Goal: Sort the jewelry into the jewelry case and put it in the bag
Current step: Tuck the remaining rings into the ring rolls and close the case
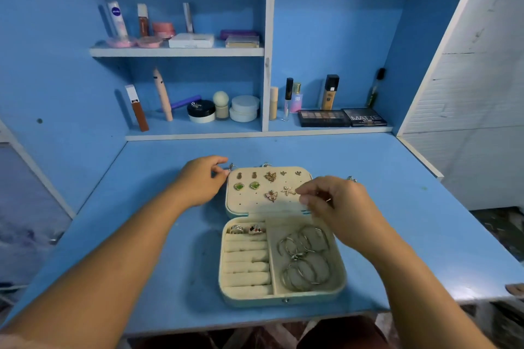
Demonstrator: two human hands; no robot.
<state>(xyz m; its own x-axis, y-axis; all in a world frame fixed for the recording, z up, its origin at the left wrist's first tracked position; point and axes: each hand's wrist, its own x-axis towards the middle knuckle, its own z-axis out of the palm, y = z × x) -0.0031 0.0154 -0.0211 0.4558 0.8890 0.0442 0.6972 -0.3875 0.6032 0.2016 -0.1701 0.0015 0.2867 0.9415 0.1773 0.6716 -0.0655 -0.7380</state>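
Note:
The cream jewelry case lies open on the blue desk. Its lid panel holds several stud earrings, among them two green ones and a starfish. Two rings sit in the ring rolls; silver hoops fill the right compartment. My left hand rests at the lid's top-left corner and pinches a small silver piece. My right hand hovers over the lid's right edge, fingers curled, pinching something tiny that I cannot make out. No bag is in view.
Shelves behind the desk hold cosmetics: jars, bottles, eyeshadow palettes. A small silver item lies on the desk beyond my right hand. The desk's front edge runs just below the case.

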